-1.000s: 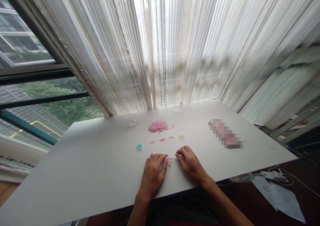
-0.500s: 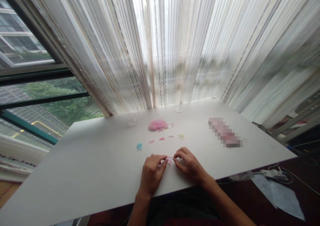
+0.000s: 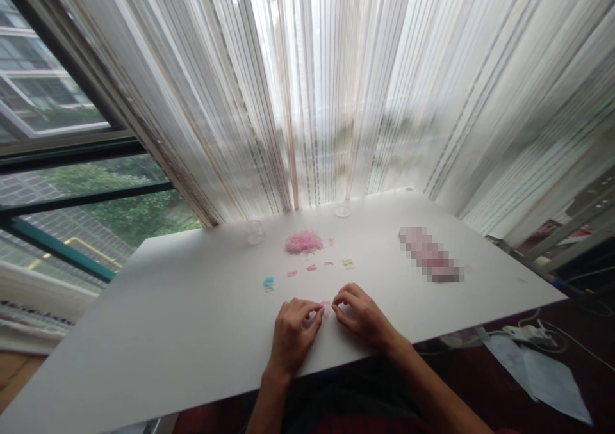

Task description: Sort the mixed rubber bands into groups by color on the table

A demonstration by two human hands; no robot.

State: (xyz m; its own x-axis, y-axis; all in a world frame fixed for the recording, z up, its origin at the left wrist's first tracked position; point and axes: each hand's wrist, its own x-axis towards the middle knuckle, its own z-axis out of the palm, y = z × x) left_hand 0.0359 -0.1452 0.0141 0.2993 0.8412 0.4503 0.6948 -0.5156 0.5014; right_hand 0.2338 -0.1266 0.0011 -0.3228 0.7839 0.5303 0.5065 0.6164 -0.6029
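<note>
My left hand (image 3: 294, 331) is curled near the table's front edge, thumb and forefinger pinched together. Facing it, my right hand (image 3: 362, 315) makes a similar pinch a short gap away. Between the two sets of fingertips lies a small cluster of pale pink pieces (image 3: 326, 306); whatever is inside each pinch is too small to make out. Beyond my hands, little groups of thin pieces form a loose row: blue pieces (image 3: 268, 284) at the left, several pink ones (image 3: 312, 267) in the middle, yellow pieces (image 3: 348, 263) at the right. Behind them is a heap of fine pink pieces (image 3: 303, 242).
On the white table (image 3: 192, 319) a clear cup (image 3: 254, 232) and a clear round lid (image 3: 343, 212) stand near the curtain (image 3: 327, 101). A blurred-out pinkish object (image 3: 430, 255) lies at the right. Cables and a power strip (image 3: 528, 337) are below the right edge.
Both hands stay nearly in place. The pink cluster between the fingertips looks slightly more compact. My head view has shifted a little.
</note>
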